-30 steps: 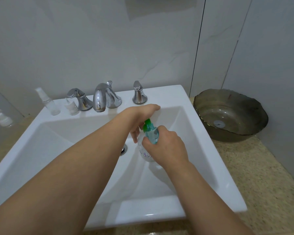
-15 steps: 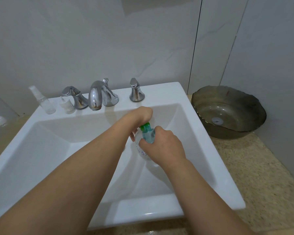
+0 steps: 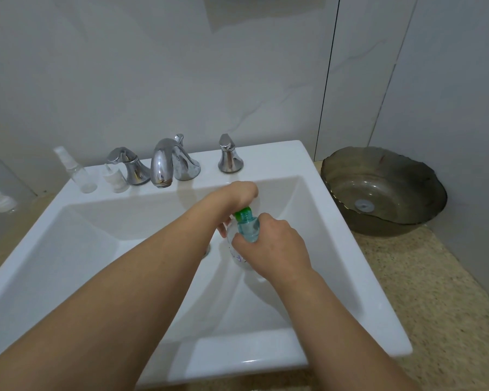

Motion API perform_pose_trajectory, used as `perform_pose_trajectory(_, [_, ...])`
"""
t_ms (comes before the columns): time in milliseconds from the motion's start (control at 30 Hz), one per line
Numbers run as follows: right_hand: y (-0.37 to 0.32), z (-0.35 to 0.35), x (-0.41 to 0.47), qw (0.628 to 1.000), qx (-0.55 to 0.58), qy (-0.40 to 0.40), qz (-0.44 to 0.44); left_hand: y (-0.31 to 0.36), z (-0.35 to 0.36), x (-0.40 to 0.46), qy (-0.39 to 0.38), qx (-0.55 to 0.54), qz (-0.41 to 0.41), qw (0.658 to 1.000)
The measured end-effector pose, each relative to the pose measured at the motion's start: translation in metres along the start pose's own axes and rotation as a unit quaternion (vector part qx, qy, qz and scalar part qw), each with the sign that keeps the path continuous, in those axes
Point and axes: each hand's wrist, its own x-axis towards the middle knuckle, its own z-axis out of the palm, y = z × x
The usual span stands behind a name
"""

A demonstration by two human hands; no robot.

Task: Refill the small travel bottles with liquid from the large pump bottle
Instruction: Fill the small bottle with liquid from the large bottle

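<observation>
Change: over the last second both hands have drifted slightly up and toward the back wall of the sink (image 3: 350, 249), with the grip unchanged. The left hand's fingers, stretched out 1 second ago, are now curled down over the bottle top.

Right hand (image 3: 271, 246): wrapped around the shoulder of the large bottle (image 3: 247, 230), a clear body holding pale blue liquid, printed lettering low on its side, held above the basin near the drain (image 3: 207, 249).

Left hand (image 3: 237, 196): closed over the green collar (image 3: 242, 213) at the bottle's neck; the pump head itself is hidden under the hand.

Judgement: the top is probably being unscrewed or worked loose, so filling has not begun.

Small travel bottles: 1 clear spray bottle (image 3: 76, 172) and 1 short white-capped bottle (image 3: 115, 179) stand on the sink's back ledge, left of the chrome faucet (image 3: 164, 165), well apart from the hands. Whether they hold liquid cannot be told.

Surface: white rectangular sink set in a speckled beige worktop (image 3: 435, 306). 2 chrome handles flank the spout.

Room: pale grey tiled walls. A dark glass bowl (image 3: 384, 190) sits at the right corner. A white-capped item (image 3: 0, 200) appears at the far left edge, blurred.
</observation>
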Motion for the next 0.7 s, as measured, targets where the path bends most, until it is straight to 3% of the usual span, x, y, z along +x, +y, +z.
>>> perform_pose_trajectory(300, [-0.001,-0.003,-0.001,1.000,0.019,0.023,-0.009,0.003,-0.014,-0.003,-0.066,-0.010,-0.024,0.998])
perform_pose_trajectory(700, [0.000,-0.001,0.001,1.000,0.015,-0.006,0.001,0.002,0.000,-0.003,0.011,0.004,0.002,1.000])
